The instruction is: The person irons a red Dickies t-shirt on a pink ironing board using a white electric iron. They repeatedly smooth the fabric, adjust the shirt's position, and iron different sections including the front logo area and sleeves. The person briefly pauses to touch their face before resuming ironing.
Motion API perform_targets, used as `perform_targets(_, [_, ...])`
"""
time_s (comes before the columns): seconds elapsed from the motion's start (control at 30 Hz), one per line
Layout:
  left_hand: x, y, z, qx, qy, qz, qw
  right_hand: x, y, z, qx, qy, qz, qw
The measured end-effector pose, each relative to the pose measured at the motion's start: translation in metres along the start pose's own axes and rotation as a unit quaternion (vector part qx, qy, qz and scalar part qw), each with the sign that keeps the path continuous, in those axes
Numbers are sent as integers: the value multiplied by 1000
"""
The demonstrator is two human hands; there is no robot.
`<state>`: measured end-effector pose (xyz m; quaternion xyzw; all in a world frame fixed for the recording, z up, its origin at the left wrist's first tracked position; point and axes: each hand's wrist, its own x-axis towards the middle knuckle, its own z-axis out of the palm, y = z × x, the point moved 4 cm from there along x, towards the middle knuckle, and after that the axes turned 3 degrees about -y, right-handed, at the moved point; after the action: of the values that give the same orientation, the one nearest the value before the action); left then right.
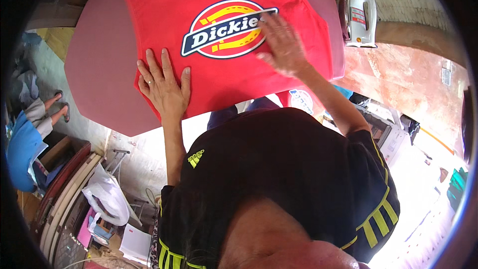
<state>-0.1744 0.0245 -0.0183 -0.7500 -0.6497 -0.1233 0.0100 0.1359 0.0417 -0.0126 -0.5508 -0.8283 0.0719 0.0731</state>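
A red sleeveless shirt is spread over a dull pink board, its printed emblem of yellow, red, white and dark blue facing up. My left hand rests flat on the cloth below and left of the emblem, fingers spread, a ring on one finger. Over the emblem's right end lies my right hand, fingers stretched out, hiding part of the print. Neither hand grips anything. The shirt's lower edge runs along the board's near side.
A white iron stands at the board's right. Another red cloth with a similar print hangs below the near edge. At left are a person in blue, stacked boards and a white plastic bag.
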Motion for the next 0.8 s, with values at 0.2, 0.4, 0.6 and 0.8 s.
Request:
perform_targets(0.2, [0, 7, -1, -13, 15, 79, 997, -59, 97, -26, -82, 64, 60, 993])
perform_targets(0.4, [12, 8, 9, 27, 37, 70, 996, -70, 110, -18, -183, 191, 113, 958])
perform_targets(0.6, [-10, 89, 19, 35, 39, 129, 990, -63, 3, -1, -42, 122, 22, 991])
perform_targets(0.8, [-41, 92, 8, -28, 2, 107, 994, -109, 48, -6, -34, 112, 98, 988])
